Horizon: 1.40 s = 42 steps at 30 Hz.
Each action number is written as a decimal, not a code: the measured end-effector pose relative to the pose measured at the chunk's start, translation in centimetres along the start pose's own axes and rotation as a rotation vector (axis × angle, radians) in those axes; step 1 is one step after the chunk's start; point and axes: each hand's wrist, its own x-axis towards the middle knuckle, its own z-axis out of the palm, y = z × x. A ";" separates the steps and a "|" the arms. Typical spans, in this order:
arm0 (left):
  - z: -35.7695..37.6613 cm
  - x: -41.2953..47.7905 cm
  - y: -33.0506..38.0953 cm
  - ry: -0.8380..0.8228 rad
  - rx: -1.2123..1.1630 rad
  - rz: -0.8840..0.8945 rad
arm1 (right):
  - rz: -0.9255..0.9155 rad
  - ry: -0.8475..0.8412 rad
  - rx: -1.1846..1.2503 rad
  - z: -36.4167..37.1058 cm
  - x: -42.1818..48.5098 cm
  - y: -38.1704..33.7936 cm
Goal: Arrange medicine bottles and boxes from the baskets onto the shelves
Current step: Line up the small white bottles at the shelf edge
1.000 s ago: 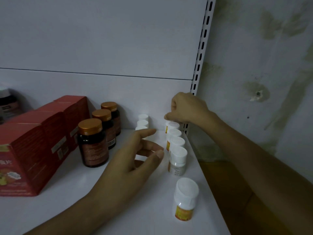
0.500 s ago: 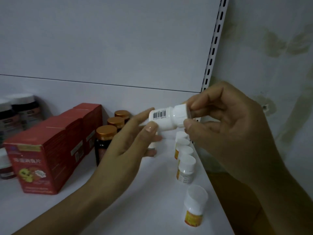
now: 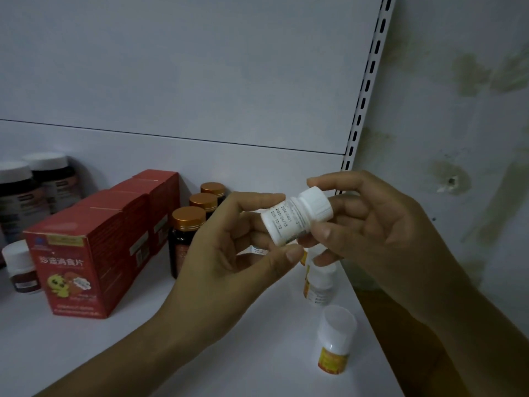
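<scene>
Turned since earlier, the white bottle (image 3: 286,224) (cap rightward) is pinched between left hand (image 3: 226,253) and right hand (image 3: 380,224).

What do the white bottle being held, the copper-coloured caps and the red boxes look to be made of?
White bottle: probably opaque matt plastic; smooth moulded wall, ridged cap. Copper-coloured caps: metallic sheen, ribbed rim; metal or metallised plastic, cannot tell which. Red boxes: printed cardboard, faint sheen; sharp folded edges and flap seams.

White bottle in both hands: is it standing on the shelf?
No, the white bottle is tilted in the air, left hand gripping its base, right hand its cap.
</scene>
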 end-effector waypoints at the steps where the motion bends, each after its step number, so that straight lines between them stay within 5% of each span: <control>1: 0.0 0.0 0.0 0.013 0.001 0.004 | 0.002 -0.006 0.005 0.0 0.0 0.0; 7: 0.4 -0.2 0.2 0.046 0.167 0.139 | 0.012 -0.001 0.071 0.4 0.0 -0.1; 16: 0.4 0.1 0.4 0.046 -0.045 -0.152 | -0.066 -0.101 0.109 -0.7 0.2 1.1; 28: 0.1 -0.4 0.2 0.103 0.187 0.109 | -0.033 -0.111 0.109 -0.6 0.4 1.8; 36: 0.4 -0.4 -0.2 0.123 0.143 -0.042 | -0.034 -0.123 0.087 -1.1 0.8 1.9; 42: 0.2 -0.7 -1.8 -0.032 0.283 -0.221 | 0.007 0.186 -0.210 -4.6 5.2 3.7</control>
